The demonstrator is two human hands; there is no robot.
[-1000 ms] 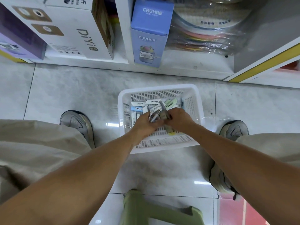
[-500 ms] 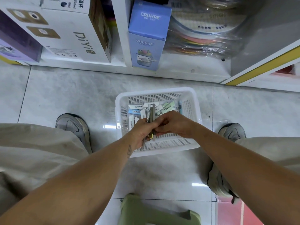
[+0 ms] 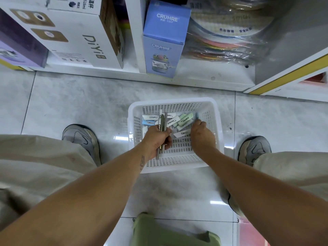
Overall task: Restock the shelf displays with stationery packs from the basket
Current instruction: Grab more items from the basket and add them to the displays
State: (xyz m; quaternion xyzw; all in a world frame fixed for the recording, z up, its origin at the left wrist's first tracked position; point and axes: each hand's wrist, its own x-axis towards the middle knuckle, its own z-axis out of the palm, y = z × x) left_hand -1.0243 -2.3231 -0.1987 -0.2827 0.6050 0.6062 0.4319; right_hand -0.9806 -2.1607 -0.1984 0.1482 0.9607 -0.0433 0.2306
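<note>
A white plastic basket (image 3: pixel 215 121) stands on the floor between my feet. Several small eraser packs (image 3: pixel 184 119) in white, green and blue lie in its far half. My left hand (image 3: pixel 156 139) grips a bunch of pens (image 3: pixel 162 119) upright over the basket's left side. My right hand (image 3: pixel 201 134) reaches into the right side, its fingertips pinching a small blue item (image 3: pixel 196 115) by the basket wall. What that item is I cannot make out.
The bottom shelf (image 3: pixel 195 77) ahead holds a white DiYi box (image 3: pixel 79 38), a blue CRUHRE box (image 3: pixel 163 38) and bagged coloured sheets (image 3: pixel 227 41). A purple box (image 3: pixel 19 48) stands at the left. A green stool (image 3: pixel 170 231) is below me. My shoes (image 3: pixel 81 137) flank the basket.
My hands were together over the basket's middle with the pens. They have come apart: the left keeps the pens, the right has moved to the basket's right side.
</note>
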